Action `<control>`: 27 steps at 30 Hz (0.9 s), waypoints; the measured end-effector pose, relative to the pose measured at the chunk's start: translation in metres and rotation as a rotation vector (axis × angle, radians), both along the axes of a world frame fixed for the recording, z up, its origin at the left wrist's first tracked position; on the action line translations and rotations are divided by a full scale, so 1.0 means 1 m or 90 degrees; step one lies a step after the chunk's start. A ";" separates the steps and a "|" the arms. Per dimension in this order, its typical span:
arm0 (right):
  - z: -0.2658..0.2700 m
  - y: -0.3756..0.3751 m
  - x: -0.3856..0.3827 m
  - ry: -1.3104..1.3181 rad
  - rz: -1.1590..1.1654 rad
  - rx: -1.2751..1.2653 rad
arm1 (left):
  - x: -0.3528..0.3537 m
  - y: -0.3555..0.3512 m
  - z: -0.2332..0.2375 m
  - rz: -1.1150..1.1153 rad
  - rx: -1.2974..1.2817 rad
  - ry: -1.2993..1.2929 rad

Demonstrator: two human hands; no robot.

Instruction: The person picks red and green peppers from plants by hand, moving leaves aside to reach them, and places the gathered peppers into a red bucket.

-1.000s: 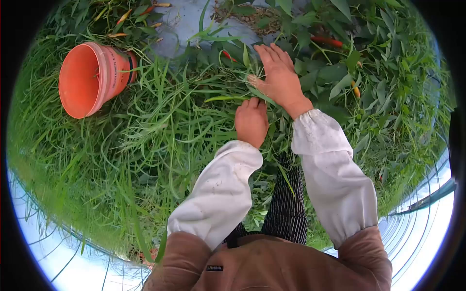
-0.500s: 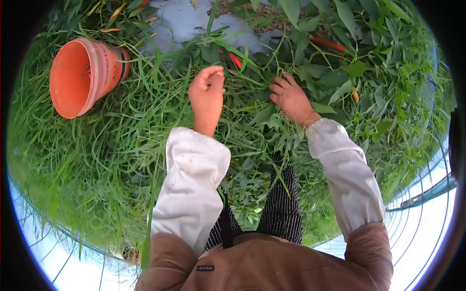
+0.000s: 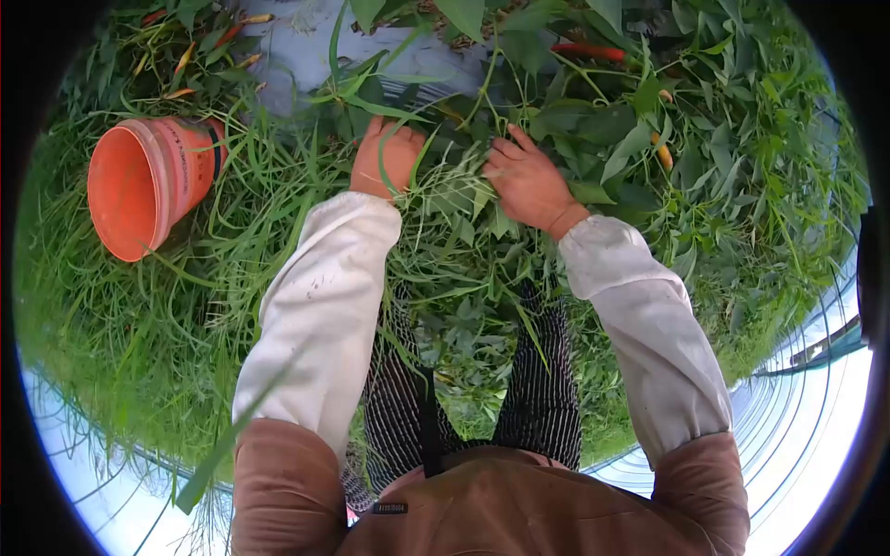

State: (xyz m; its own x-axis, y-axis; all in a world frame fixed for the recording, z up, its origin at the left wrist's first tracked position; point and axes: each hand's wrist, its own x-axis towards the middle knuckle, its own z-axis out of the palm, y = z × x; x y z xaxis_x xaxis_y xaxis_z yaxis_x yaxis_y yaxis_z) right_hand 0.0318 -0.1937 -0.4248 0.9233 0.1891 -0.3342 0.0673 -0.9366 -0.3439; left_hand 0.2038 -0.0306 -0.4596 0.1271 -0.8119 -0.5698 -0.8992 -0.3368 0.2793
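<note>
- While white sleeves point(image 3: 324, 287) point up from six o'clock, left hand point(image 3: 369, 165) at eleven and right hand point(image 3: 528, 185) past one are apart.
- Left fingers are hidden in grass point(image 3: 278, 176); right fingers bend among leaves point(image 3: 567, 119); I cannot tell either grip.
- Tipped bucket point(image 3: 181, 167) between nine and ten.
- Orange pepper point(image 3: 662, 152) at two; red pepper point(image 3: 591, 52) at one.
- Grey sheet point(image 3: 301, 44) toward eleven.

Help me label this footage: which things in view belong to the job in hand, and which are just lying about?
Belongs, it seems:
left hand
right hand
green leaves beside it
perhaps the red pepper and orange bucket, both untouched

Just about, it seems:
long grass beside the bucket
pale ground covering at the top
</note>
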 end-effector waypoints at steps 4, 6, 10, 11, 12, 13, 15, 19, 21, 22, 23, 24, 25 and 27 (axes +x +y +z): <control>-0.002 0.022 0.010 0.012 -0.094 0.020 | -0.063 0.033 -0.006 0.234 -0.038 -0.020; -0.012 0.032 0.007 -0.021 -0.067 0.007 | -0.079 0.025 0.012 0.364 -0.025 0.053; -0.023 0.037 0.004 0.007 -0.068 -0.078 | -0.113 0.009 0.034 0.601 0.023 0.228; -0.025 0.037 0.002 0.007 -0.064 -0.073 | -0.125 0.013 0.038 0.615 -0.003 0.278; -0.026 0.038 0.003 0.016 -0.053 -0.086 | -0.133 0.018 0.045 0.618 0.000 0.276; -0.028 0.037 0.003 0.023 -0.044 -0.103 | -0.138 0.022 0.051 0.644 -0.006 0.311; -0.029 0.039 0.004 0.029 -0.059 -0.087 | -0.141 0.034 0.049 0.668 -0.016 0.344; -0.022 0.043 0.008 0.099 -0.028 -0.137 | -0.096 0.068 0.061 1.062 -0.117 0.711; -0.018 0.043 0.011 0.122 -0.008 -0.176 | -0.055 0.087 0.084 1.100 -0.116 0.688; -0.015 0.043 0.011 0.145 -0.007 -0.175 | -0.034 0.097 0.096 1.130 -0.139 0.682; -0.013 0.043 0.012 0.168 -0.007 -0.175 | -0.015 0.109 0.107 1.159 -0.164 0.678; -0.010 0.043 0.016 0.225 0.005 -0.183 | 0.002 0.122 0.117 1.219 -0.206 0.676; -0.006 0.042 0.019 0.213 0.004 -0.196 | 0.019 0.130 0.132 1.277 -0.251 0.676; 0.003 0.041 0.022 0.284 0.010 -0.186 | 0.044 0.151 0.158 1.300 -0.240 0.707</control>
